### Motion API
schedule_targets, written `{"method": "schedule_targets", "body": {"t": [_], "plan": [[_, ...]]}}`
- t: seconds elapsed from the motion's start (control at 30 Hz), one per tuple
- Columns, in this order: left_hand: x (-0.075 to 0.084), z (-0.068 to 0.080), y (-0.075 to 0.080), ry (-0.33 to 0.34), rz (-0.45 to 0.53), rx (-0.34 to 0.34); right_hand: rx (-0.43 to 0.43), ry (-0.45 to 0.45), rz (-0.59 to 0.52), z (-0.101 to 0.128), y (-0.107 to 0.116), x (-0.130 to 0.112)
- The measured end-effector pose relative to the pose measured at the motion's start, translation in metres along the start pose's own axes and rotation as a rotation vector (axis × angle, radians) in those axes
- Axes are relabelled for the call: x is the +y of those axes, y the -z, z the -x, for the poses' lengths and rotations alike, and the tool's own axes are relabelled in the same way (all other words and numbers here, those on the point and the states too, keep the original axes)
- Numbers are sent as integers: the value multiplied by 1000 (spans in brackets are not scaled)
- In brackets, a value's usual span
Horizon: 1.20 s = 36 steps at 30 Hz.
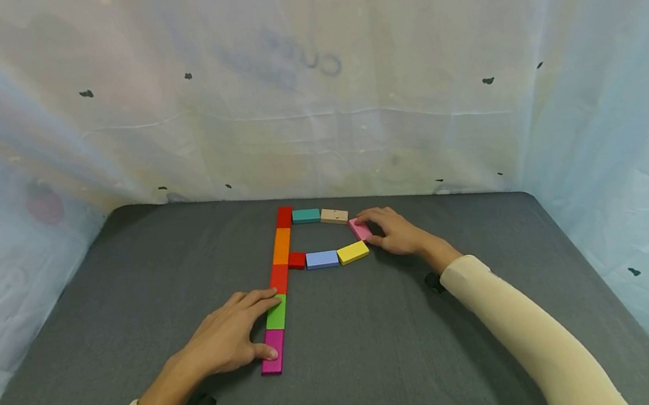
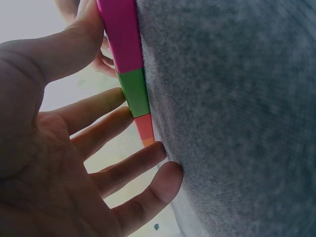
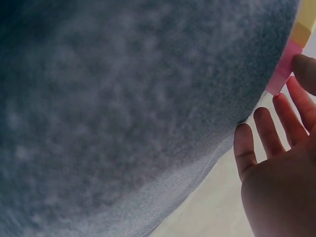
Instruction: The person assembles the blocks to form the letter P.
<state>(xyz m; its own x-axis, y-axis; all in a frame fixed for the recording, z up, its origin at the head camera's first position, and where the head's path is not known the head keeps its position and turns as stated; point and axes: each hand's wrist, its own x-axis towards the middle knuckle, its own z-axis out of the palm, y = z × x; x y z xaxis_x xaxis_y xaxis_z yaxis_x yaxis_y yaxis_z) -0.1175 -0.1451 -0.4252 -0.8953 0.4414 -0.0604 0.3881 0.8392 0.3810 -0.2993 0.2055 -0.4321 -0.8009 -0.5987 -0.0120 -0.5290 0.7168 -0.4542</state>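
Observation:
Coloured blocks lie end to end on a dark grey surface, in a shape like the letter P. My left hand [image 1: 225, 334] rests on its stem, fingers spread and fairly straight. Its thumb touches the magenta block [image 1: 273, 348], and its fingertips lie by the green block [image 1: 276, 313] and the red block [image 1: 279, 279]. At the curve's right end my right hand [image 1: 395, 230] pinches the pink block [image 1: 358, 229] between thumb and fingers. In the right wrist view, the thumb is at the pink block [image 3: 282, 71] near the yellow block [image 3: 303, 24].
An orange block [image 1: 281, 246] and another red block [image 1: 285, 216] form the stem's top. Teal [image 1: 306, 216] and wooden [image 1: 335, 215] blocks run along the upper arm. Below are a small red block [image 1: 297, 260], a blue block [image 1: 322, 259] and a yellow block [image 1: 353, 252]. Pale sheeting [image 1: 309, 94] surrounds the surface.

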Motion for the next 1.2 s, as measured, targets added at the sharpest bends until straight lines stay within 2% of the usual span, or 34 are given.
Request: {"method": "schedule_targets", "body": {"t": [1.2], "plan": [[1,-2,1,0,-4,-7,-5,-7,18,0,-1,2]]}}
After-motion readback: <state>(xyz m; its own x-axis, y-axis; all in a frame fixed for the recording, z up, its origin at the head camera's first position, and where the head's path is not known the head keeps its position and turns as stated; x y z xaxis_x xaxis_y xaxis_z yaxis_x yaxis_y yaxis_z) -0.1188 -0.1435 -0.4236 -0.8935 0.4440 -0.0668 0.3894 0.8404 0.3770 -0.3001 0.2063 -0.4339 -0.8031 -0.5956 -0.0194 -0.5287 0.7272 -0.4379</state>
